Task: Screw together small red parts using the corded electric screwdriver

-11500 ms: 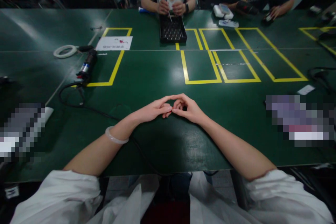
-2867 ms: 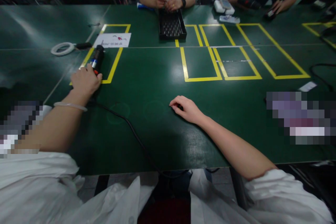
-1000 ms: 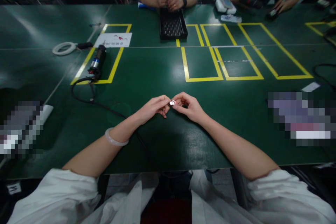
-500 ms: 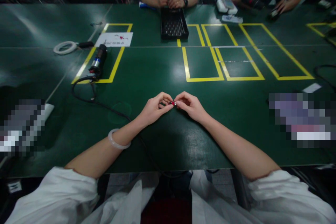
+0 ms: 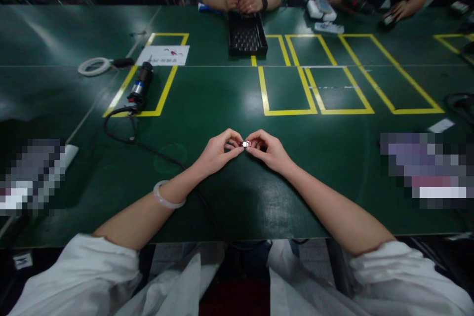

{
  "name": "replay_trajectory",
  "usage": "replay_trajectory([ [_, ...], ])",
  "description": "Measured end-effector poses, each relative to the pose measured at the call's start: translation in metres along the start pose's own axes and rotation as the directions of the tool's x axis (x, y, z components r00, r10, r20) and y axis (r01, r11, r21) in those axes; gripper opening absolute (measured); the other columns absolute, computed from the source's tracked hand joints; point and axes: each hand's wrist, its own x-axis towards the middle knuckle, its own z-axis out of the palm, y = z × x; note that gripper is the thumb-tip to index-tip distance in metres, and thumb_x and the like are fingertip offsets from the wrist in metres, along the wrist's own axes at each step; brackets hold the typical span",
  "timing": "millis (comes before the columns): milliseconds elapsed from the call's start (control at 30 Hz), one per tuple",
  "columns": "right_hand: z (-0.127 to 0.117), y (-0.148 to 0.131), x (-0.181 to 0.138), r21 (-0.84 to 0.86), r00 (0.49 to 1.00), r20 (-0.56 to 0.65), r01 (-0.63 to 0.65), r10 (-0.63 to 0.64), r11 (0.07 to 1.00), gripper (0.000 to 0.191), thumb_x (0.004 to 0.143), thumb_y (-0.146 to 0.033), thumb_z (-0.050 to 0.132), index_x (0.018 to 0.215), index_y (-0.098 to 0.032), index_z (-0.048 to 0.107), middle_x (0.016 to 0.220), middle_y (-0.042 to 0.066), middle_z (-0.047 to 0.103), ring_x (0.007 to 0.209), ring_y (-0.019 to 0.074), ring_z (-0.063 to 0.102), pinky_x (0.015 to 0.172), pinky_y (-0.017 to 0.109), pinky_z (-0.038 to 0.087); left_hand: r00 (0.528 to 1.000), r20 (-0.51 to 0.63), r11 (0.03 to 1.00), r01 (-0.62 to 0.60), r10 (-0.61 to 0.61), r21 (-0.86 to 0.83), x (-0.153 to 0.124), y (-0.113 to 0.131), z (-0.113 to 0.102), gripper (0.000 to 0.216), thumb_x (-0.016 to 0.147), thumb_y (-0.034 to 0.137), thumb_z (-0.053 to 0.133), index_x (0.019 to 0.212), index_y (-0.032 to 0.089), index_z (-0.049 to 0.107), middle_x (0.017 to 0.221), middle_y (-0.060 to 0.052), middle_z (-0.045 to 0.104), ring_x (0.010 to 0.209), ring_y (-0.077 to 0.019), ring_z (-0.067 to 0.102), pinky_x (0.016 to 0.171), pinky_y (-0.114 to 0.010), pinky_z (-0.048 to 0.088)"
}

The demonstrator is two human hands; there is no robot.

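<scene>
Between the fingertips of both hands is a small shiny part (image 5: 246, 144), bright silver-white on top with reddish-dark edges; its exact kind is too small to make out. My left hand (image 5: 225, 148) pinches it from the left, thumb and forefinger closed on its end. From the right, my right hand (image 5: 267, 149) grips the other end in the same kind of pinch. Both hands are just above the green table (image 5: 222, 197), near its front half. A pale bangle (image 5: 167, 196) circles my left wrist.
A black cylindrical power tool (image 5: 141, 84) lies at left, its cable (image 5: 166, 159) running toward me. Behind it are a printed sheet (image 5: 163, 55) and a white coil (image 5: 94, 66). A black tray (image 5: 247, 34) stands before a person opposite. Blurred-out objects lie at both sides.
The small part has turned between my fingertips: a bright silvery face shows where red and white showed before. Both hands stay in nearly the same place.
</scene>
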Motion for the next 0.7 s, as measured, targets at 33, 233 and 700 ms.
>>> replay_trajectory([
  [33,0.000,0.000,0.000,-0.004,1.000,-0.001,-0.002,0.002,1.000,0.017,0.085,-0.031,0.067,0.096,-0.020,0.062,0.083,0.001,0.062,0.069,0.0127,0.057,0.059,0.026,0.044,1.000,0.002,1.000,0.000,0.000,0.006,0.000,0.000,0.000,0.026,0.088,0.037,0.065,0.099,0.014,0.059,0.097,-0.006,0.062,0.088,-0.0157,0.064,0.080,-0.028,0.053],
  [233,-0.001,0.004,0.000,0.012,0.999,-0.007,-0.035,0.035,0.999,0.021,0.085,-0.036,0.068,0.097,-0.020,0.063,0.082,0.000,0.062,0.068,0.0125,0.055,0.060,0.026,0.044,1.000,-0.017,0.998,-0.003,0.004,0.063,0.000,0.000,-0.002,0.029,0.089,0.040,0.062,0.104,0.015,0.061,0.100,-0.008,0.065,0.090,-0.0174,0.064,0.083,-0.029,0.052],
  [700,-0.002,0.006,0.000,0.035,0.995,0.006,-0.095,0.095,0.995,0.023,0.084,-0.035,0.069,0.098,-0.018,0.063,0.073,-0.003,0.057,0.060,0.0097,0.049,0.058,0.024,0.041,0.941,-0.327,0.966,0.001,0.087,0.260,0.013,-0.027,-0.080,0.037,0.093,0.042,0.058,0.120,0.016,0.059,0.119,-0.010,0.061,0.105,-0.0208,0.060,0.095,-0.035,0.046],
])
